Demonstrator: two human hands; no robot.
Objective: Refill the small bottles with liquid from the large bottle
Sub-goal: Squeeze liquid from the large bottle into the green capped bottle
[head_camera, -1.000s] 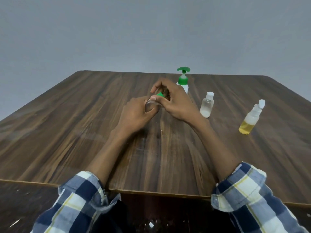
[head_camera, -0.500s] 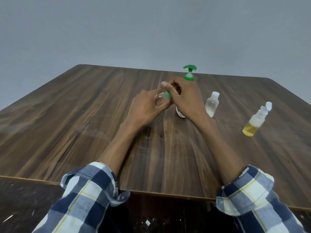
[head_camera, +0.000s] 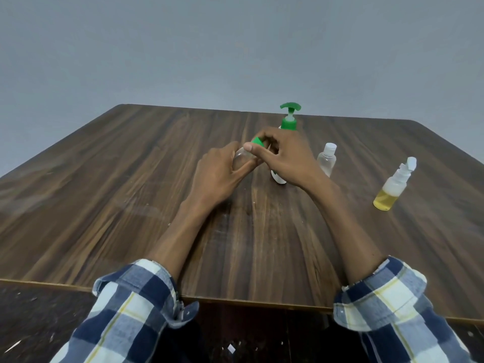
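Observation:
My left hand (head_camera: 218,176) holds a small clear bottle (head_camera: 241,157) tilted above the table's middle. My right hand (head_camera: 288,155) pinches the bottle's green cap (head_camera: 257,141) between thumb and fingers. Right behind my right hand stands the large white pump bottle (head_camera: 289,121) with a green pump head; its body is mostly hidden. A small clear bottle with a white cap (head_camera: 326,159) stands upright to the right. Farther right stands a small spray bottle (head_camera: 391,188) holding yellow liquid.
The brown wooden table (head_camera: 117,179) stretches wide on the left and in front of my arms. Its near edge runs just above my checked sleeves (head_camera: 136,305). A grey wall rises behind the table.
Both hands stay together on the small bottle and its green cap; my right fingers have shifted around the cap. The view has shifted slightly, and the other bottles have not moved.

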